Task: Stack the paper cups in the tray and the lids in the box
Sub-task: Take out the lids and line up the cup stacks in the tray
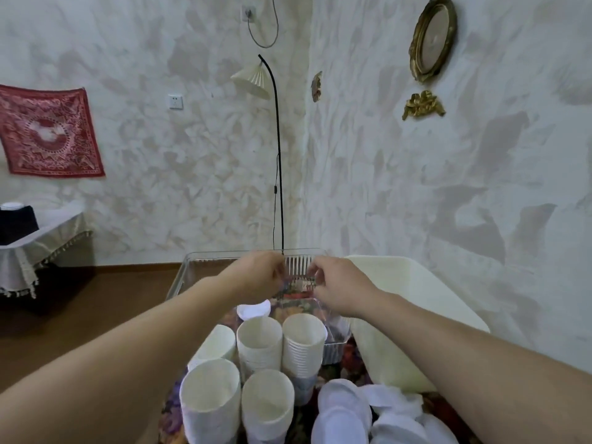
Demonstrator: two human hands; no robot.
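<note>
Four cup stacks (259, 344) stood at the centre of the surface (349, 363), with a clear tray (336, 344) just behind them at 12 o'clock. Lids (342, 408) lay at 4 o'clock of the stacks. A box (413, 299) sat at 2 o'clock. Both hands, left (259, 277) and right (336, 290), met over the tray's far end.

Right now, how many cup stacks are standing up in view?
4 upright paper cup stacks: back left, back right, front left, front right. One more cup lies tilted at the left. Others may be hidden behind the arms or below the frame.
</note>
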